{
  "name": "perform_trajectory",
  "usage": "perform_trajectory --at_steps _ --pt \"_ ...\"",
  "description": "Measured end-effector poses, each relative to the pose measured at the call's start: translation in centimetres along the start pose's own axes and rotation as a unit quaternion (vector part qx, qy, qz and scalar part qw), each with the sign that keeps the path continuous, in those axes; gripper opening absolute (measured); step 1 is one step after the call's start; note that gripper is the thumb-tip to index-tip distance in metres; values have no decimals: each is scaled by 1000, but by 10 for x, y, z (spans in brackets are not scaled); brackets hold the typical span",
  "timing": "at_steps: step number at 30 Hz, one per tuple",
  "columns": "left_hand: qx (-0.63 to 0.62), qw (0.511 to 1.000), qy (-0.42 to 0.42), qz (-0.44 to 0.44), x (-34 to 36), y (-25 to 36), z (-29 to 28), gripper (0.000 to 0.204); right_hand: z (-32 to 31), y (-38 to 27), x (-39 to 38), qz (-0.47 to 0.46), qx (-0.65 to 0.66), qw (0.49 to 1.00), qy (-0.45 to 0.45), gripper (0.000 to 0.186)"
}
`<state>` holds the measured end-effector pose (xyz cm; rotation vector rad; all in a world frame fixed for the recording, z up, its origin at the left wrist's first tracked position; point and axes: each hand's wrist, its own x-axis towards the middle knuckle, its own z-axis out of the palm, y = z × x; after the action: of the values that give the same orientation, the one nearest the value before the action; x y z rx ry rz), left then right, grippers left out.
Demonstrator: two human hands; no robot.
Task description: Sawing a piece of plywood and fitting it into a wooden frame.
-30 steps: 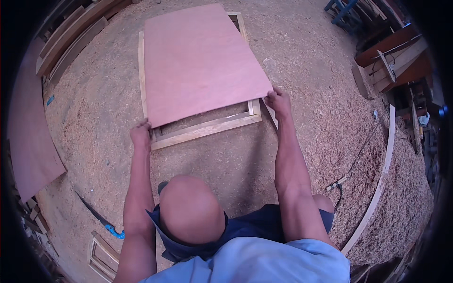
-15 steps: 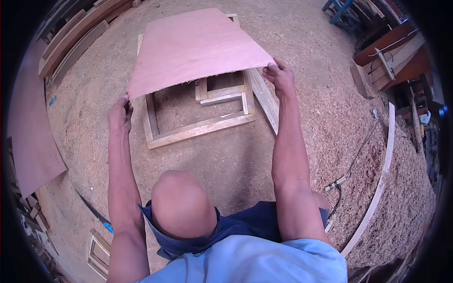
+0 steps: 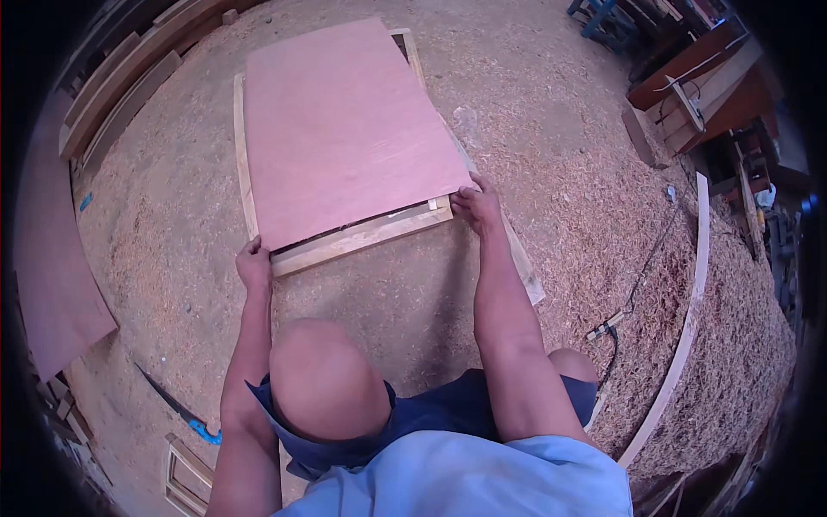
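Observation:
A pinkish plywood sheet [image 3: 349,129] lies over a rectangular wooden frame [image 3: 362,239] on the ground, covering most of it. The frame's front rail, part of its left rail and its far right corner show past the sheet. My left hand [image 3: 255,263] pinches the sheet's near left corner, just beside the frame. At the near right corner, my right hand [image 3: 478,205] grips the sheet with its fingers at the edge. Whatever lies inside the frame is hidden beneath the plywood.
A loose board [image 3: 521,267] lies right of the frame. A handsaw with a blue handle [image 3: 205,431] and a small wooden frame [image 3: 185,474] lie at lower left. Another plywood sheet [image 3: 60,258] is at far left. Wood shavings [image 3: 732,379] heap up at right beside a long strip [image 3: 689,319].
Both hands have come down and nearer with the plywood sheet. Its near edge, raised before, now lies low over the frame and hides the inner pieces.

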<state>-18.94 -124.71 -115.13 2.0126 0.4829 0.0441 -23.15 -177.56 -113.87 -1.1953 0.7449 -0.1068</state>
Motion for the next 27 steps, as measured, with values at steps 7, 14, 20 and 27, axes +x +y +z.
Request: perform_trajectory --at_steps 7,14,20,27 --pt "188 977 75 70 -5 -10 -10 37 21 9 4 14 -19 1000 15 69" --pt "164 982 79 51 -27 16 -5 30 18 6 -3 -29 -25 999 4 59" --pt "198 976 78 42 -47 20 -8 26 13 15 -13 -25 4 1000 10 58" --pt "174 983 42 48 -47 17 -22 21 6 15 -14 -25 18 1000 3 57"
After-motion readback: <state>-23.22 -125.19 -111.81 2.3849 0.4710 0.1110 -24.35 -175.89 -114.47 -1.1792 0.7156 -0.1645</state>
